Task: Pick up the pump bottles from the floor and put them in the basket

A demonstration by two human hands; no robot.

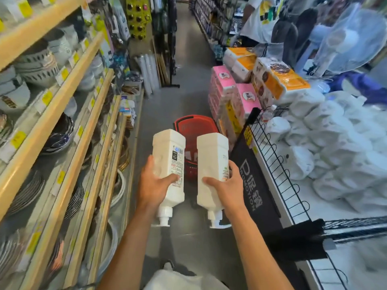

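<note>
you have two pump bottles up off the floor, one in each hand. the left bottle is in your left hand, with your fingers and thumb curled round its lower part. the right bottle is in your right hand, gripped the same way. both are tipped over, so the pump tops point back at you and the flat bottoms point away. they hang side by side in the air, near each other but not touching.

so the picking up looks done for these two. what is left is to put them in the red basket. it sits on the grey floor just ahead, partly hidden behind the bottles. i cannot tell what is inside it.

the bottles are white, smooth, hard plastic, tall with flat sides, soft corners and small printed labels. the basket is red plastic with little holes in its walls. on your left, wooden shelves hold plates and bowls. on your right, a black wire rail keeps in soft white bags, and pink packs are stacked beside the basket.
</note>
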